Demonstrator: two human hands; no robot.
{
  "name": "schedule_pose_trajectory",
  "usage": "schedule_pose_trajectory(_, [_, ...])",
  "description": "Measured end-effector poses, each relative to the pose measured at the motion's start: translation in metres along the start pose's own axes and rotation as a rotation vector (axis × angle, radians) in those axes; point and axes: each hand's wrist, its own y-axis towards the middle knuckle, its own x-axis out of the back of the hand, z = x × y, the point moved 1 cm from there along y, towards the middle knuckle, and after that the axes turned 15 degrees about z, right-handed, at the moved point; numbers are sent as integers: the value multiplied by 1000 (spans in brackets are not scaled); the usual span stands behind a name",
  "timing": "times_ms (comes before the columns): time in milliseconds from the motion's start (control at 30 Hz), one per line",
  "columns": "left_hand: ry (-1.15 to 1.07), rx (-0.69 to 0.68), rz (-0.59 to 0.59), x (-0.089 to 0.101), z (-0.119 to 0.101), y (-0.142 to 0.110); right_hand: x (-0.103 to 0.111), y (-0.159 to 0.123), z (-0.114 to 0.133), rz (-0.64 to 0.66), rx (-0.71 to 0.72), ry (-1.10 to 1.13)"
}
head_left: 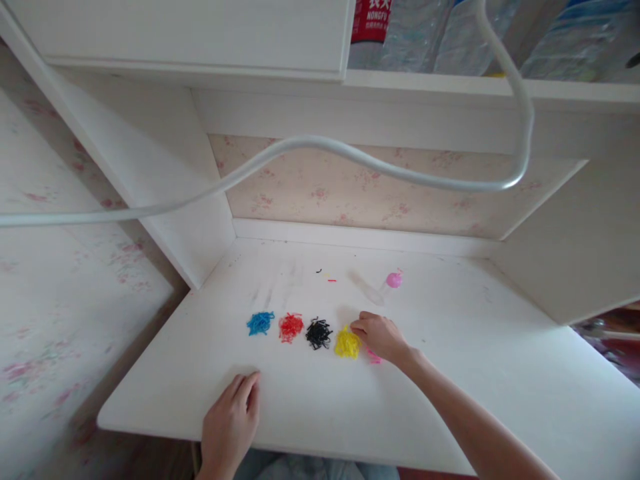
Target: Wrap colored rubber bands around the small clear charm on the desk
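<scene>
Round pink object beyond right hand

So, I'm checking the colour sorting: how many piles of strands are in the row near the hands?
5, left to right: blue pile, red pile, black pile, yellow pile at the right hand's fingertips, and pink pile, partly hidden by that hand.
</scene>
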Motion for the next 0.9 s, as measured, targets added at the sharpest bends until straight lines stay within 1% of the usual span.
schedule_pose_trajectory(100, [-7,-6,1,0,-1,0,5,2,-2,7,16,-30])
schedule_pose_trajectory(200, [-32,7,6,2,-2,2,15,-3,-8,-50,17,19])
schedule_pose_trajectory(300, [-127,38,27,9,0,11,22,-15,-17,-184,27,172])
schedule_pose_trajectory(367, [-220,44,47,18,-1,24,18,-27,-25,-306,42,322])
schedule_pose_trajectory(433, [-289,24,64,31,-6,41,1,-42,-33,-414,10,506])
schedule_pose_trajectory(467, [-304,2,75,38,-11,52,-12,-50,-37,-449,-38,606])
schedule_pose_trajectory(533, [-312,-47,114,49,-25,76,-43,-65,-43,-446,-180,783])
schedule_pose_trajectory(600, [-297,-94,160,56,-44,103,-73,-80,-47,-423,-323,879])
schedule_pose_trajectory(633, [-286,-122,183,56,-54,117,-86,-86,-48,-409,-370,902])
schedule_pose_trajectory(667, [-269,-140,210,55,-64,132,-96,-92,-48,-399,-399,910])
schedule_pose_trajectory(733, [-222,-149,269,48,-81,161,-107,-98,-48,-386,-411,898])
schedule_pose_trajectory(833, [-119,-144,391,29,-102,200,-109,-97,-46,-382,-391,848])
schedule_pose_trajectory(900, [-85,-132,417,17,-113,222,-107,-92,-45,-380,-417,814])
